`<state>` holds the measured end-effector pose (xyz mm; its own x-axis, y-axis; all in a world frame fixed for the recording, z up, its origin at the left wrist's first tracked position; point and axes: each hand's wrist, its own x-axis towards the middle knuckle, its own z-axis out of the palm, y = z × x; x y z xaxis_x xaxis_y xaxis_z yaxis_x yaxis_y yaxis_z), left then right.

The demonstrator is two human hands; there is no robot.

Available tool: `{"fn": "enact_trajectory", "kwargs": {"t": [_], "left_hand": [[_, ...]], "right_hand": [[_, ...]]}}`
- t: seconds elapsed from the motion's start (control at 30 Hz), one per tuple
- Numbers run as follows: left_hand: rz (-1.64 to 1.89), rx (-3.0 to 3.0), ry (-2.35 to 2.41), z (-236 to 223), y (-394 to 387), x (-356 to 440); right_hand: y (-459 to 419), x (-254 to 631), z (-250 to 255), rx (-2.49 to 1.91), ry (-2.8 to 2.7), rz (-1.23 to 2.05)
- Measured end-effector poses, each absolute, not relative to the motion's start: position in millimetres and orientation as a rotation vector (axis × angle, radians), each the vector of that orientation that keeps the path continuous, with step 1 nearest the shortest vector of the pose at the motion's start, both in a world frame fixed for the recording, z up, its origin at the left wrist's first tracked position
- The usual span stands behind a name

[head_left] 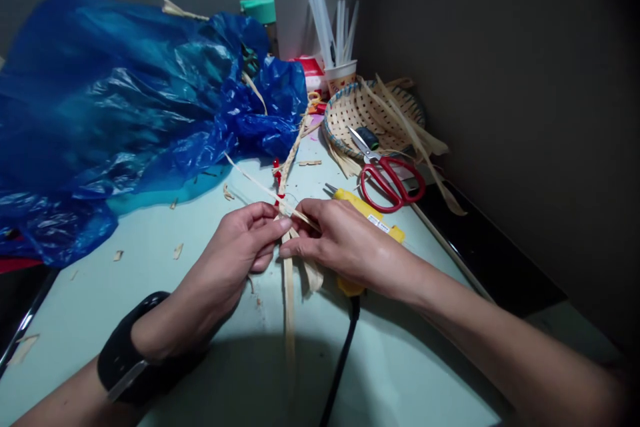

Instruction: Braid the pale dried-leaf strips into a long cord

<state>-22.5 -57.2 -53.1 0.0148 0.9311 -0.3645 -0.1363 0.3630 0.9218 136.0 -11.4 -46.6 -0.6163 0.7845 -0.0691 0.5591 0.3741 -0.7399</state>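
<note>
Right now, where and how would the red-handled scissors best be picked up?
Probably by the red handles, with the right hand coming from the near side, slightly from the right. The loops face the person, while the blades point away toward the woven basket. The yellow tool lies close on the near left, so that side looks tighter.

Red-handled scissors [387, 180], bright blue bag [135, 107], yellow glue gun [367, 210].

No text can be read; print on the white label [379, 223] of the yellow glue gun [356, 204] is too small.
</note>
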Motion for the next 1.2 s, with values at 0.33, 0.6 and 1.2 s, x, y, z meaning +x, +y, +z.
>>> {"fn": "enact_trajectory", "kwargs": {"t": [0.33,0.6,1.2], "left_hand": [[0.938,0.765,1.247,-55.2,-54.2,-29.7],[0.977,0.679,1.227,-53.9,-51.6,-30.0],[1.026,0.849,1.318,-59.7,-57.7,-21.4]], "right_hand": [[-0.2,149.3,-35.5,-1.205,-2.404,1.149],[1.7,152.0,-39.6,-1.181,-2.347,1.212],[-7.6,127.7,-52.8,-1.284,-2.229,1.180]]}}
